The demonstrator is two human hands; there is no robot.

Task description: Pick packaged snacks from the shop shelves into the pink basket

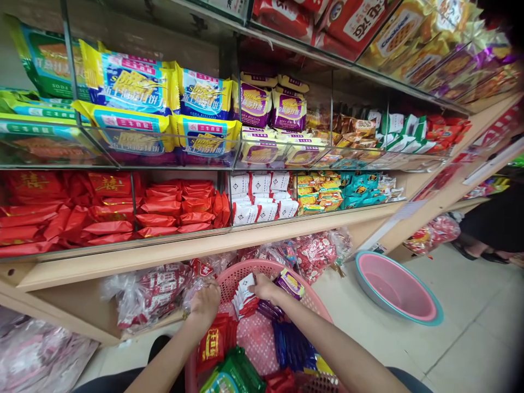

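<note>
A pink perforated plastic basket (317, 305) stands before me, loaded with snack packets. My left hand (206, 300) is closed at its left rim, fingers curled and partly hidden. Inside the basket, my right hand (265, 287) has its fingers closed on a small stack of white-and-red packets (244, 297). Purple biscuit packets (291, 283) lie just right of that hand. Nearer to me in the basket are red packets (212, 344), green packets (235, 374) and dark blue packets (292, 346).
Shelves with clear dividers hold blue-and-yellow soda biscuits (126, 82), red packets (180, 204) and white packets (262, 194). Bagged goods (158, 292) sit under the bottom shelf. Nested basins (399, 289) stand on the floor at right. A person's feet (470, 252) show far right.
</note>
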